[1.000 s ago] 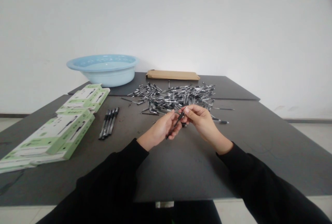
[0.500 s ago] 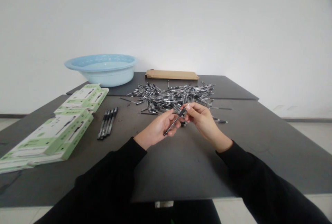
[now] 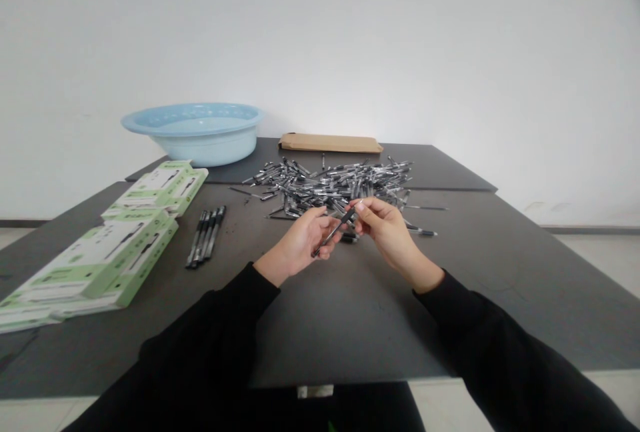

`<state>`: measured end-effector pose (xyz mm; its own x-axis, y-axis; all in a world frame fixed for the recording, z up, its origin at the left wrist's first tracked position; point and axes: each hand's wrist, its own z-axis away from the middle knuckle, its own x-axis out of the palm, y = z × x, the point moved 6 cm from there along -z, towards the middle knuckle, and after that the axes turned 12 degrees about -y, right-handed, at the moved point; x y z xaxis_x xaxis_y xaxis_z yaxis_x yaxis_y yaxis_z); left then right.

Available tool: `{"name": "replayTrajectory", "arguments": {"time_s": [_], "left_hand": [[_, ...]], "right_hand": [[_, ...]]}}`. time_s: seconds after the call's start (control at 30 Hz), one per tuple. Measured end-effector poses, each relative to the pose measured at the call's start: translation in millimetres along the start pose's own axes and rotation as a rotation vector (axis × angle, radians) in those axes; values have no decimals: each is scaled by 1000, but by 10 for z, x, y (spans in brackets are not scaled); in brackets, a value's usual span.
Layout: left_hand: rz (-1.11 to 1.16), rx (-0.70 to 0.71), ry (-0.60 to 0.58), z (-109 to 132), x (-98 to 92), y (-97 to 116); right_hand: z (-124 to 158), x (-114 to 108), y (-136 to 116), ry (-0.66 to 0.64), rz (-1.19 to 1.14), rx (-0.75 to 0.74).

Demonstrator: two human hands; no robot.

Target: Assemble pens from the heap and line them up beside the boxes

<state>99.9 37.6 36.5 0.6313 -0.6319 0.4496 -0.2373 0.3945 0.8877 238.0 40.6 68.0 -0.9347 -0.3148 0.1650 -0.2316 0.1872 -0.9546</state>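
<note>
Between my two hands, above the near side of the pile, a pen [image 3: 331,235] with a dark rubber grip slants up to the right. My left hand [image 3: 303,241] is closed round its lower barrel, palm partly turned up. The thumb and fingertips of my right hand [image 3: 384,231] pinch its upper end near the grip; that tip is partly hidden. Behind both hands spreads a heap of loose pens and pen parts [image 3: 330,185], clear and black. Several capped pens [image 3: 205,237] lie side by side on the table to the left of my left hand.
Green and white pen boxes [image 3: 90,262] lie overlapping along the left of the dark table [image 3: 450,325]. A light blue basin [image 3: 210,145] stands at the back left. At the back edge, by the wall, lies a flat brown cardboard piece [image 3: 330,143].
The view has shifted very slightly. Both hands still hold the pen in nearly the same place, with only a small change in the left fingers.
</note>
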Motion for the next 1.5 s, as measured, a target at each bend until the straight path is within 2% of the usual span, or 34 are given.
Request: {"name": "replayTrajectory", "arguments": {"time_s": [0.1,0.33,0.4,0.57,0.67,0.9,0.97,1.07,1.13,1.23,1.4,1.5], "left_hand": [[-11,-68,-41,10,5,-28],[-121,140,160,-7,-99,31],[-98,133,180,4,-104,38],[33,-89,5,-5,2,-98],[-18,-32,11,-27,-17,-102],[-51,155,120,-17,-95,-9],[-14,82,78,-11,-59,-36],[56,-42,-65,-7,47,-99],[63,-9,-115,-7,83,-85],[26,68,-88,-10,66,-55],[-120,116,67,12,-11,-1],[-68,89,58,31,13,6]], "right_hand": [[4,-26,-7,47,15,-10],[10,-35,-28,55,42,-15],[18,-28,-39,64,39,-21],[27,-18,-59,65,33,-39],[25,-29,-55,63,36,-36],[19,-67,-35,68,43,-44],[19,-72,-27,68,34,-38],[20,-81,-23,76,22,-32],[19,-85,-24,73,20,-33],[15,-88,-26,56,27,-38],[14,-94,-15,62,41,-25],[14,-92,-6,76,59,-7]]}}
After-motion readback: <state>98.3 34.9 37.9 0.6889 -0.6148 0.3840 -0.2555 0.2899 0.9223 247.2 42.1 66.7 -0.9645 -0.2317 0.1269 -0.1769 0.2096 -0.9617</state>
